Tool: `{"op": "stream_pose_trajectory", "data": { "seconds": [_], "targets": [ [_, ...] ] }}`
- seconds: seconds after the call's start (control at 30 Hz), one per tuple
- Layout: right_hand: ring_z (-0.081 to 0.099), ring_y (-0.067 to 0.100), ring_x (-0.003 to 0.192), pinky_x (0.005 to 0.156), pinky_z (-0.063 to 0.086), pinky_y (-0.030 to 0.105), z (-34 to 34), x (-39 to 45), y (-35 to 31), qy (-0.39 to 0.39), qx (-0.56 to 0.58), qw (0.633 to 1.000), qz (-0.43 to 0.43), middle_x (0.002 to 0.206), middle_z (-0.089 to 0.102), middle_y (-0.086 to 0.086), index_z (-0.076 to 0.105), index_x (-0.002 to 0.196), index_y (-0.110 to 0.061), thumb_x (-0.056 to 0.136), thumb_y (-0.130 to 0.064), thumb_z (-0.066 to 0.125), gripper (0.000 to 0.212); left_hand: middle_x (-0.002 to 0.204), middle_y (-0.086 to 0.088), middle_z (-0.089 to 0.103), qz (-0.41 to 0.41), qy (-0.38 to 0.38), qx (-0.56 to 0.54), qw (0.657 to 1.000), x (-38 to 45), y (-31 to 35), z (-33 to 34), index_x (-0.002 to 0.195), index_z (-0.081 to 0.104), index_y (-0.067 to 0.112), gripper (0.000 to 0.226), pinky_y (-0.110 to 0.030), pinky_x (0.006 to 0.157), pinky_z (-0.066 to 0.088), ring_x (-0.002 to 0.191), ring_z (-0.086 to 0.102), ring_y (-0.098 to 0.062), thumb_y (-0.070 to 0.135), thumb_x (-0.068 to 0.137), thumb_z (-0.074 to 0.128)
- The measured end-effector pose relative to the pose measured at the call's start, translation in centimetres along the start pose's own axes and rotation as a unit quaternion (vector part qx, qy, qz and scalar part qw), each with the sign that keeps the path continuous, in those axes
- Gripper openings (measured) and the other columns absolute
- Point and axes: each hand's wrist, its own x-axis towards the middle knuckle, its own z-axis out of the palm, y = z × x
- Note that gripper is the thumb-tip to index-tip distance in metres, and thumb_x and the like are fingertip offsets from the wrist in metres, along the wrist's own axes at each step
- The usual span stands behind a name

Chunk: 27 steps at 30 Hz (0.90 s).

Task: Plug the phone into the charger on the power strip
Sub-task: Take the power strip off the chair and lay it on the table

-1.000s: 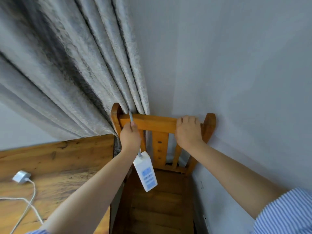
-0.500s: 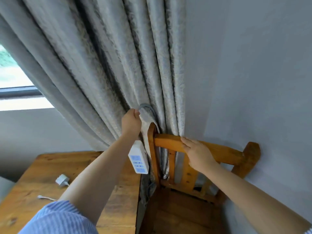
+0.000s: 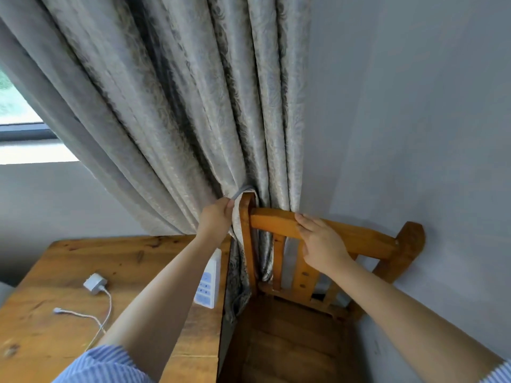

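Reaching forward, the left hand (image 3: 217, 219) pinches a grey cord (image 3: 240, 194) that loops over the top of a wooden chair's (image 3: 359, 239) left post, fingers closed around it. Below that hand hangs a white power strip (image 3: 208, 283), partly hidden by the forearm, at the right edge of a wooden table (image 3: 83, 255). The right hand (image 3: 322, 244) rests on the chair's top rail, fingers curled loosely over it. Patterned grey curtains (image 3: 193, 106) hang behind, bunched against the chair back. A white charger (image 3: 94, 283) lies near the table's left edge, its thin cable (image 3: 103, 316) trailing toward the near edge. A phone cannot be made out anywhere. Striped sleeves show at the bottom.
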Motion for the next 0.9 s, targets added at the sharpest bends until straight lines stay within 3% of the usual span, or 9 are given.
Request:
{"op": "stream_pose_trajectory", "data": {
  "seconds": [0.1,0.2,0.37,0.47,0.53,0.7,0.9],
  "targets": [
    [0.014,0.018,0.141,0.117,0.007,0.027,0.2,-0.1,0.1,-0.006,-0.004,1.000,-0.004,0.154,0.016,0.006,0.028,0.136,-0.007,0.090,-0.005,0.041,0.048,0.052,0.004,0.041,0.038,0.003,-0.002,0.999,-1.2,-0.8,-0.6,0.060,0.042,0.021,0.035,-0.025,0.044,0.021,0.050,0.038,-0.014,0.021,0.095,0.039],
    [0.014,0.018,0.141,0.117,0.007,0.028,0.1,0.0,0.3,0.000,-0.007,1.000,-0.007,0.154,0.016,0.006,0.027,0.136,-0.007,0.090,-0.006,0.040,0.048,0.044,0.006,0.029,0.101,0.020,-0.001,0.995,-2.0,-0.5,-2.0,0.051,0.028,0.027,0.046,-0.022,0.043,0.020,0.041,0.028,-0.009,0.017,0.092,0.046],
    [0.017,0.019,0.141,0.117,0.007,0.029,0.4,0.0,0.2,0.010,-0.013,1.000,-0.003,0.153,0.019,0.007,0.031,0.135,-0.006,0.089,-0.007,0.042,0.047,0.044,0.008,0.028,0.228,0.006,0.019,0.974,-1.8,1.2,-3.1,0.050,0.046,0.009,0.041,-0.012,0.040,0.024,0.037,0.031,-0.003,0.016,0.090,0.050],
    [0.018,0.020,0.140,0.116,0.008,0.029,0.6,-0.1,0.1,0.016,-0.018,1.000,-0.004,0.152,0.021,0.008,0.032,0.134,-0.006,0.089,-0.007,0.044,0.047,0.043,0.007,0.027,0.174,0.026,0.051,0.983,0.7,1.2,-4.0,0.047,0.031,0.024,0.048,-0.017,0.041,0.017,0.040,0.028,-0.005,0.018,0.091,0.049],
    [0.018,0.020,0.140,0.116,0.007,0.029,0.7,-0.1,0.2,0.015,-0.018,1.000,-0.005,0.152,0.021,0.008,0.033,0.134,-0.006,0.088,-0.007,0.045,0.047,0.043,0.003,0.026,0.117,0.033,0.073,0.990,2.1,0.2,-4.5,0.047,0.025,0.022,0.050,-0.024,0.041,0.018,0.040,0.027,-0.010,0.019,0.092,0.048],
    [0.017,0.019,0.141,0.115,0.004,0.027,1.1,-0.4,0.2,-0.004,-0.027,1.000,-0.004,0.153,0.020,0.006,0.031,0.135,-0.008,0.089,-0.010,0.045,0.048,0.044,-0.004,0.035,-0.055,0.099,0.089,0.990,3.9,-3.1,-5.3,0.049,0.037,0.012,0.044,-0.027,0.040,0.019,0.049,0.037,-0.026,0.022,0.092,0.044],
    [0.016,0.022,0.140,0.117,0.009,0.031,0.1,0.5,-0.2,-0.018,-0.043,0.999,0.022,0.153,0.018,0.009,0.029,0.135,-0.004,0.091,-0.010,0.042,0.047,0.043,-0.001,0.032,-0.008,0.032,0.103,0.994,2.9,-2.5,-5.1,0.046,0.029,0.019,0.050,-0.029,0.042,0.019,0.042,0.030,-0.016,0.024,0.093,0.045]
  ]
}}
